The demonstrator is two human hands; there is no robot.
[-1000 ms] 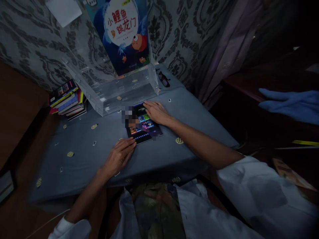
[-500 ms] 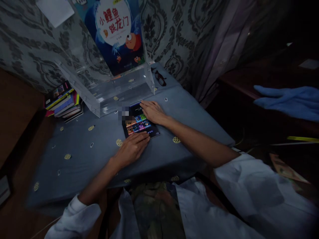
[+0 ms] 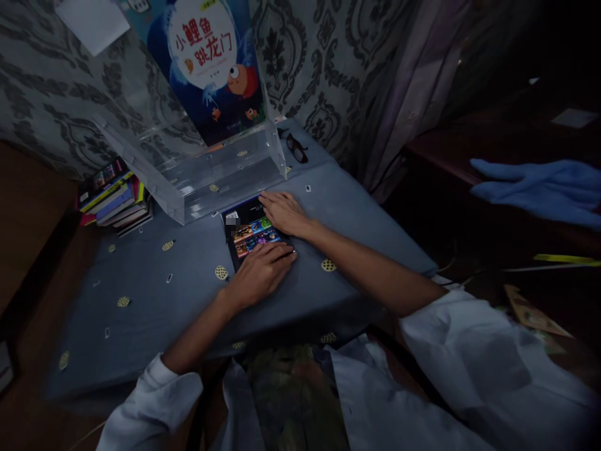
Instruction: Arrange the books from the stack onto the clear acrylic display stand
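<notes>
A dark book [image 3: 244, 220] with rows of small bright pictures on its cover lies flat on the cloth-covered table [image 3: 154, 338]. My left hand [image 3: 264, 270] rests with fingers stretched over the book's near edge, hiding its lower part. Across the far right corner of the book, my right hand [image 3: 284, 213] lies flat with its fingers pointing left. Neither hand grips anything. Just beyond the book stands a clear acrylic rack [image 3: 225, 188], and a blue picture book [image 3: 216, 69] with a red fish leans upright in it.
To the left of the rack is a stack of books [image 3: 115, 194]. A pair of dark glasses [image 3: 297, 148] lies behind it on the right. Off the table's right side, a blue glove [image 3: 539, 188] sits on a dark surface. Patterned wallpaper [image 3: 323, 69] backs the table.
My left hand has slid right along the book's near edge, covering its lower right corner. My right hand keeps nearly the same place on the book. The view has shifted slightly.
</notes>
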